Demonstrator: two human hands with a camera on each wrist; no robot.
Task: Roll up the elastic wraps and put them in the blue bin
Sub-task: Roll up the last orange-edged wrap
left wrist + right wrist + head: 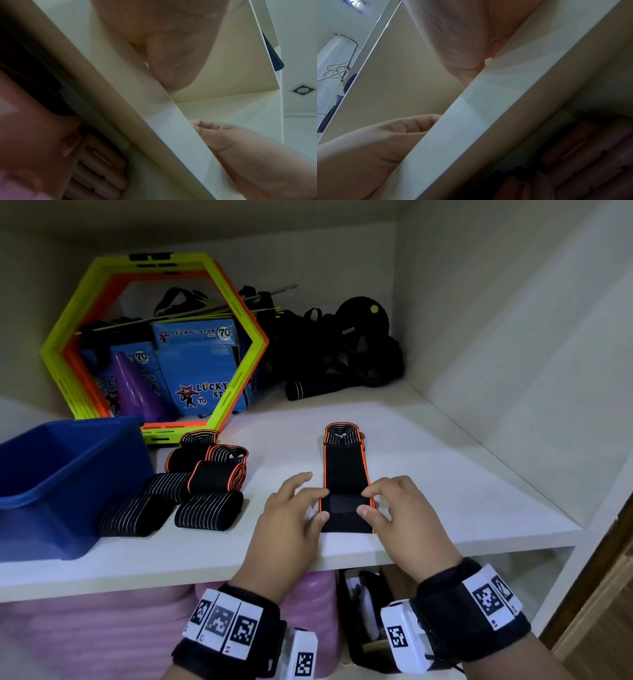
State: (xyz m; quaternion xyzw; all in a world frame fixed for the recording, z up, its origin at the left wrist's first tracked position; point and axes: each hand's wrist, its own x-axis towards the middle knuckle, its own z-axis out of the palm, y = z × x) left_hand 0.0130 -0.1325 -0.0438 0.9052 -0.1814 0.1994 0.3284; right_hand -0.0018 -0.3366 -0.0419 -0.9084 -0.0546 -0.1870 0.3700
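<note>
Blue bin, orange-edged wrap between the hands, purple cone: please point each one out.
Blue bin [113,429]: head view, back rim.
Orange-edged wrap [345,470]: head view, flat black middle.
Purple cone [135,386]: head view, side wall.

Between the two hands, the wrap [346,474] is matt black stretch cloth with orange stitched edges and a smoother dull-grey patch at the gripped end. Left of the grip, the rolls [205,484] are ribbed black cloth. The bin [41,474] is glossy blue plastic. The shelf [445,474] beneath is smooth white laminate.
</note>
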